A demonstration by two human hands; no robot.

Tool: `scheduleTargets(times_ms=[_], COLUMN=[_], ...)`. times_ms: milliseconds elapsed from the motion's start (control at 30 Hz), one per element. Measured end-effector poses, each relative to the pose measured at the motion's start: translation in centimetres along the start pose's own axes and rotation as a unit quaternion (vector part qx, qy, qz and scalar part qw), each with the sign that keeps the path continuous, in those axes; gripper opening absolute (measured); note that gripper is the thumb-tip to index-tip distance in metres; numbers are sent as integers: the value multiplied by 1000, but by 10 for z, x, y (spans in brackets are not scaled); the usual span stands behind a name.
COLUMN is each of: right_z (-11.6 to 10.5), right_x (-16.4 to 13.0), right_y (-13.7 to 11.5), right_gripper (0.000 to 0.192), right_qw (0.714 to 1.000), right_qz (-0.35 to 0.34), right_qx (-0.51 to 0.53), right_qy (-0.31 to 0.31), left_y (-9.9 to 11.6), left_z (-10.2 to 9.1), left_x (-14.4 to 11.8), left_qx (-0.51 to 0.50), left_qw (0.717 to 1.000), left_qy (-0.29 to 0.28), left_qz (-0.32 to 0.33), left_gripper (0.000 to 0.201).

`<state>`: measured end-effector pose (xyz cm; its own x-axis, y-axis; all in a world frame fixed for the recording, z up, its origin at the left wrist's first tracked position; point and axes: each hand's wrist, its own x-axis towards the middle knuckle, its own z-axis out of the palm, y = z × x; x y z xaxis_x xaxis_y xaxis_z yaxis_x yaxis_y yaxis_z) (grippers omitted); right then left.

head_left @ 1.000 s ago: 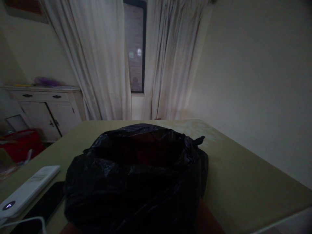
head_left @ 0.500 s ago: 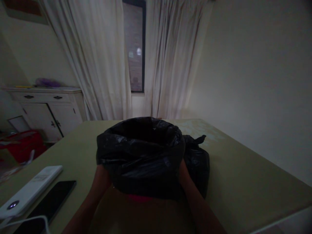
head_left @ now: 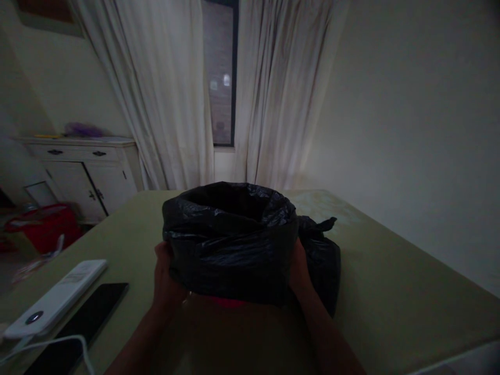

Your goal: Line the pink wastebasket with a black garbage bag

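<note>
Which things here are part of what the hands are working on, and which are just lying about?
In hand:
black plastic bag, gripped on both sides
left hand
right hand
red thing showing under the bag's edge

Lying about:
white remote
black phone
white cable
green bed surface

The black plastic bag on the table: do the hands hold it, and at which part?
Yes. The left hand and the right hand grip the black plastic bag by its rolled-down rim, one on each side.
</note>
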<state>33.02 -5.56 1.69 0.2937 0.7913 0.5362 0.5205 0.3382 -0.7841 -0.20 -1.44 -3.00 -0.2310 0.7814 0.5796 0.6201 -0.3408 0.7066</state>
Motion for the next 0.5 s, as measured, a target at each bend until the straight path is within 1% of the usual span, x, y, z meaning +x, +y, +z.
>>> scheduleTargets(times_ms=[67,133,167,200,267,300,400,500], right_z=[-2,-2,-2,-1,1,3,7,9], right_x=[0,-2,-2,-3,-4,-4,-5,-7], right_y=[-2,-3,-3,-2,1,3,5,3], right_gripper=[32,33,31,29,28,31,36,34], right_qw=[1000,999,999,1000,998,996,984,975], right_qz=[-4,3,7,13,33,45,65,78], right_qx=[20,22,16,4,-30,-48,-82,-119], right_qy=[20,37,34,20,-36,-68,-142,-168], left_y=[-4,-6,-7,-6,-4,-2,3,3], left_z=[0,-1,-1,-2,0,1,7,13], left_x=[-4,-7,-7,-7,-6,-5,-6,-7], left_qx=[-23,-45,-46,-36,7,28,55,46], left_qw=[999,996,996,996,995,993,988,987], left_qy=[40,50,40,25,-29,-54,-106,-123], left_qz=[23,57,69,77,96,102,94,88], left_gripper=[55,64,62,54,38,34,39,43])
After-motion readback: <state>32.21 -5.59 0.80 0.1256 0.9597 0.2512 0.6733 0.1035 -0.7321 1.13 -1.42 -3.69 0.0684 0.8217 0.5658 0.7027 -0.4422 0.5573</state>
